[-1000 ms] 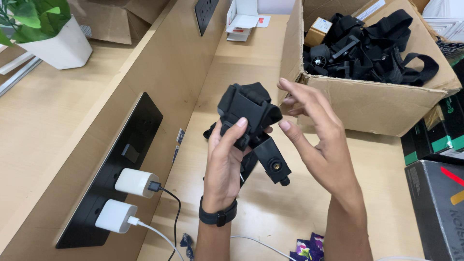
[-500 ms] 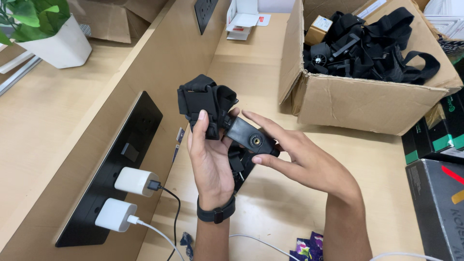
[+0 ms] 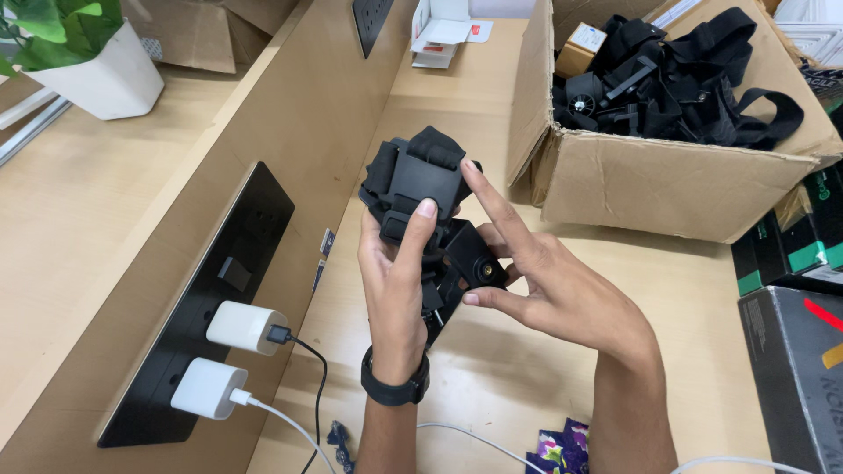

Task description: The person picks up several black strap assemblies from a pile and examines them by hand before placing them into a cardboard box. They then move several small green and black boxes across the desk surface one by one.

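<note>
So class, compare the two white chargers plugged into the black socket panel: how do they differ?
The upper charger carries a black cable; the lower charger carries a white one. The upper sits further along the socket panel from the camera; the lower sits nearer its end. Both are white, rounded blocks, plugged in.

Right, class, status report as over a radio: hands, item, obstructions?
Left hand gripping black strap mount. Right hand fingers on its hinged arm. Cardboard box of straps beyond, nothing blocking.
</note>
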